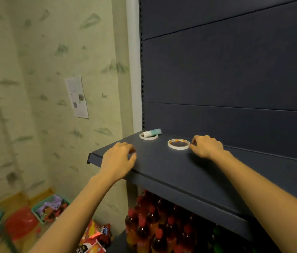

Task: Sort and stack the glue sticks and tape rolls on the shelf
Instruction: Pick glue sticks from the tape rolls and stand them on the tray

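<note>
— What sits where?
— All on the dark blue shelf [162, 161]. The left hand [118, 157] rests near its front corner, fingers loosely curled, holding nothing. The right hand [207, 146] has curled fingertips at the near tape roll [177, 148], on its right rim; whether they pinch it, I cannot tell.
— The glue stick [152, 132]?
— Lying across the far tape roll [148, 138], back left.
</note>
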`<action>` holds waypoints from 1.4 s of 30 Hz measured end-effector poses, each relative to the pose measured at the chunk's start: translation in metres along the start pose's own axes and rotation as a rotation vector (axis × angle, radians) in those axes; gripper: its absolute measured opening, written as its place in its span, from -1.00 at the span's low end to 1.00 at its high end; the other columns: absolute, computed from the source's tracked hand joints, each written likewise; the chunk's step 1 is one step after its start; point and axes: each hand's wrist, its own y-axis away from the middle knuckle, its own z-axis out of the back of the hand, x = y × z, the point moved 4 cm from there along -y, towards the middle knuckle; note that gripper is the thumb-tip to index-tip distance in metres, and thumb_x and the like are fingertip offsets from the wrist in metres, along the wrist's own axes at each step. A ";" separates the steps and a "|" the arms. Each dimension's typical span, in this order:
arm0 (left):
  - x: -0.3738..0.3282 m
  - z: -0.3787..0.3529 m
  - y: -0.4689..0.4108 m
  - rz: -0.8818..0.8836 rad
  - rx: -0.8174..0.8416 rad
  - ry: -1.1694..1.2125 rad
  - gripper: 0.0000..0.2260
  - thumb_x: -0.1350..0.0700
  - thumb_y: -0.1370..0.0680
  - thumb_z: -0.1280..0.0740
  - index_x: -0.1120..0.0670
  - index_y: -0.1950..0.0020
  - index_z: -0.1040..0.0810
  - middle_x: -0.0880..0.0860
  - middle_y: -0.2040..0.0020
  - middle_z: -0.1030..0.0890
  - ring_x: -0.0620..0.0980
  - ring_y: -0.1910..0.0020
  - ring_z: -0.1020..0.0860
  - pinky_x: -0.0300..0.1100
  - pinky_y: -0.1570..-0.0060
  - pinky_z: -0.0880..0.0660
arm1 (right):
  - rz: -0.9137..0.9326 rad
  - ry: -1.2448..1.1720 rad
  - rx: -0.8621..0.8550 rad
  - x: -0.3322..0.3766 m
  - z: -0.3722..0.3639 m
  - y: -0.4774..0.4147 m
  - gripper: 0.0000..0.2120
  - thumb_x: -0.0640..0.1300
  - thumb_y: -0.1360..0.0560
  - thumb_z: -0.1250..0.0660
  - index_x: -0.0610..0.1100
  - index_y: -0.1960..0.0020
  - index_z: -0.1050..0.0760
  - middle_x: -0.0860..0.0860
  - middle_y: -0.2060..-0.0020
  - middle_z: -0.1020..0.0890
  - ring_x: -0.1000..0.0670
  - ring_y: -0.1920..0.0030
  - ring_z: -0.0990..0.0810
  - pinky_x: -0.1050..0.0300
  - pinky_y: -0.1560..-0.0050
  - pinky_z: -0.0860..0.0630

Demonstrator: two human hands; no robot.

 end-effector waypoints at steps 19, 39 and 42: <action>0.022 -0.071 -0.144 -0.127 0.087 0.028 -0.79 0.07 -0.56 -0.21 0.11 -0.07 -0.57 0.10 -0.03 -0.59 0.10 0.01 -0.52 -0.05 0.12 -0.47 | -0.188 0.142 0.143 -0.005 -0.046 -0.114 -0.62 0.20 -0.56 -0.09 -0.09 0.14 -0.42 0.00 0.16 -0.48 -0.04 0.12 -0.46 0.09 0.09 -0.34; 0.014 -0.169 -0.239 -0.307 0.216 -0.087 -0.58 -0.04 -0.56 -0.25 0.19 -0.30 -0.37 0.14 -0.26 -0.45 0.12 -0.24 -0.42 -0.05 -0.17 -0.37 | -0.361 0.139 -0.089 0.008 -0.020 -0.071 -0.60 0.19 -0.56 -0.11 -0.07 0.10 -0.58 0.04 0.36 -0.49 0.01 0.28 -0.49 0.18 0.38 -0.30; 0.012 -0.172 -0.241 -0.318 0.238 -0.077 -0.62 0.02 -0.57 -0.23 0.19 -0.31 -0.37 0.15 -0.27 -0.43 0.13 -0.25 -0.41 -0.05 -0.18 -0.36 | -0.388 0.140 -0.117 0.008 -0.020 -0.063 -0.61 0.18 -0.55 -0.12 -0.07 0.14 -0.57 0.04 0.37 -0.48 0.01 0.30 -0.48 0.18 0.39 -0.29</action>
